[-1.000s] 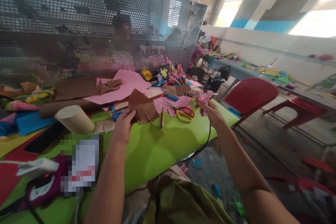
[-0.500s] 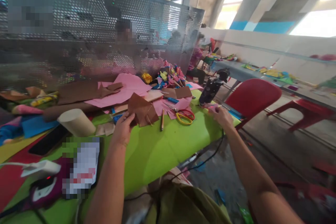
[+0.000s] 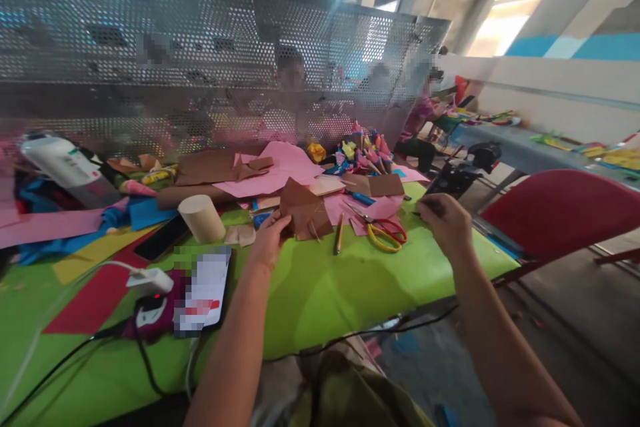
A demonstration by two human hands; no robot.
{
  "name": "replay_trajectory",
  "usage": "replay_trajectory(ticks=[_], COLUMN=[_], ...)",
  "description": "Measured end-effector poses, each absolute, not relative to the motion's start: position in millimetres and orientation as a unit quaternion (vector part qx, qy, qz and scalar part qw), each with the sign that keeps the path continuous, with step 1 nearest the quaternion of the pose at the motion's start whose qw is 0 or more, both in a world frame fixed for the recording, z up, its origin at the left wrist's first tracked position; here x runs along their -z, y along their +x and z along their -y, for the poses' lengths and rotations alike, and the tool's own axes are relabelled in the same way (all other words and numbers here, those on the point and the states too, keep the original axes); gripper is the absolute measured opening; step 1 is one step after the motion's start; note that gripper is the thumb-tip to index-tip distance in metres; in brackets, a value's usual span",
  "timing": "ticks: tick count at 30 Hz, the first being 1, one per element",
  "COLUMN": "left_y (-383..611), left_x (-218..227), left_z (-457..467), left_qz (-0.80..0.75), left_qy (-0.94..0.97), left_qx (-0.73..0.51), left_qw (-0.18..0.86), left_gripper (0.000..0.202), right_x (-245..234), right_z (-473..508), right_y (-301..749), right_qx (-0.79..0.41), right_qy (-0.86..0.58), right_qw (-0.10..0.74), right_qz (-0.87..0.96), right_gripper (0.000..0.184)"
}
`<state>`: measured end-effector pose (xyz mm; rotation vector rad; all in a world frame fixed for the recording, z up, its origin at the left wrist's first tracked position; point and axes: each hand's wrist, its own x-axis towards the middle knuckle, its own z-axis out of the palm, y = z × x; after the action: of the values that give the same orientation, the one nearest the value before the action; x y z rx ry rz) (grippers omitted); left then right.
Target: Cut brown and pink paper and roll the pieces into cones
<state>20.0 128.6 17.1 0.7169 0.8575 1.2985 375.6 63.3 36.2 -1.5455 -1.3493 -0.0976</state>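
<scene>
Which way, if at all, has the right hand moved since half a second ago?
Yes: the right hand has moved leftward, closer to the scissors, which lie unmoved on the green table.

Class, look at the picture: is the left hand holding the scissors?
No, the left hand holds brown paper, while the scissors lie apart to its right.

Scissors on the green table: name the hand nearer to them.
Right. The right hand is just to the right of the scissors; the left hand, holding the brown paper, is farther off to their left.
</scene>
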Motion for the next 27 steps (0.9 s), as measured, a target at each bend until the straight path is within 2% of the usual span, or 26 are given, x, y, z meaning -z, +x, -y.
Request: replay_trajectory(ticks=[5, 8, 11, 14, 18, 22, 27], left_y=[19, 20, 23, 30, 41, 50, 59], left_x=[-21, -22, -21, -22, -25, -24, -17], left_z=[-126, -123, -121, -119, -114, -110, -107], left_qz=[-0.348, -0.35, -0.352, -0.353, -0.34, -0.333, -0.343], left_qy=[0.312, 0.303, 0.272, 0.245, 0.228, 0.227, 0.22], left_qx=[-0.569, -0.568, -0.561, -0.567, -0.586, -0.59, -0.594], left_qw=[0.676, 0.681, 0.698, 0.703, 0.7, 0.7, 0.694], left_gripper=[0.029, 0.031, 0.032, 0.031, 0.027, 0.024, 0.022], right_x=[-49, -40, -23, -7, 7, 15, 15], right_z=[-93, -102, -103, -97, -94, -104, -110], right_y=[292, 248, 219, 204, 193, 184, 177], right_qx=[-0.165, -0.293, -0.36, -0.382, -0.335, -0.335, -0.394], right_qy=[-0.503, -0.451, -0.425, -0.42, -0.411, -0.398, -0.365], right_qw=[0.595, 0.596, 0.58, 0.546, 0.525, 0.528, 0.553], right_qz=[0.605, 0.596, 0.594, 0.617, 0.666, 0.671, 0.637], right_gripper=[0.023, 0.023, 0.024, 0.036, 0.059, 0.061, 0.058])
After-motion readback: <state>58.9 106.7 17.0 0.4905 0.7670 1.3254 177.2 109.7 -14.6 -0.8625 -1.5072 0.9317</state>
